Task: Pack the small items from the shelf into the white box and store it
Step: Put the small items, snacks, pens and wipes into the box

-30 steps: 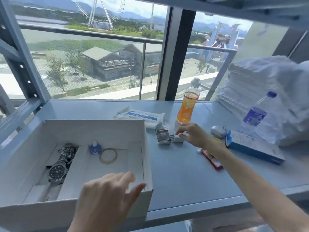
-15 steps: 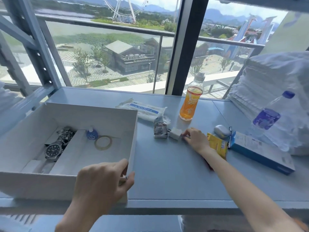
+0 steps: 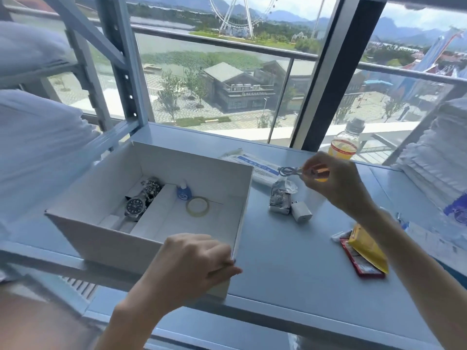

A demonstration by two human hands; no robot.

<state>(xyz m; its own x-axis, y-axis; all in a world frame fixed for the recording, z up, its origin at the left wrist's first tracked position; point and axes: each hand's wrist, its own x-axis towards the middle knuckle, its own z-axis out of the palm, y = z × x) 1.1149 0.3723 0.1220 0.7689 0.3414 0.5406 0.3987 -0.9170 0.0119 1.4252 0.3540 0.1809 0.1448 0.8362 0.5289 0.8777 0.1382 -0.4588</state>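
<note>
Wide window behind the grey-blue shelf (image 3: 278, 261), a ferris wheel (image 3: 237, 16) out at 12 o'clock, and down front we have both hands at work. Left hand (image 3: 194, 258) is at 6 o'clock, fingers curled and clamped on the near right corner of the white box (image 3: 101, 231), thumb on the outside wall. Right hand (image 3: 336, 180) is up off the shelf at 2 o'clock, fingertips pinching a small looped cord (image 3: 288, 170), the loop sticking out toward the box and hanging above the shelf, just outside the box's right wall. The box sits open at 9 o'clock on the shelf, turned at an angle. Inside it, a watch (image 3: 136, 207) lies in the left channel, and a small blue bottle (image 3: 183, 192) and a ring of tape (image 3: 197, 206) lie near each other on the white insert toward the back. Just right of the box, under the raised hand, a silver sachet (image 3: 279, 202) and a white plug (image 3: 302, 214) touch each other on the shelf. Behind them lies a flat wipes pack (image 3: 257, 165), and an orange drink bottle (image 3: 345, 142) stands upright by the glass at 1 o'clock. At 4 o'clock a yellow packet (image 3: 369, 251) overlaps a red packet (image 3: 358, 263) beside the right forearm. Folded white towels (image 3: 434, 168) are stacked at 3 o'clock.
</note>
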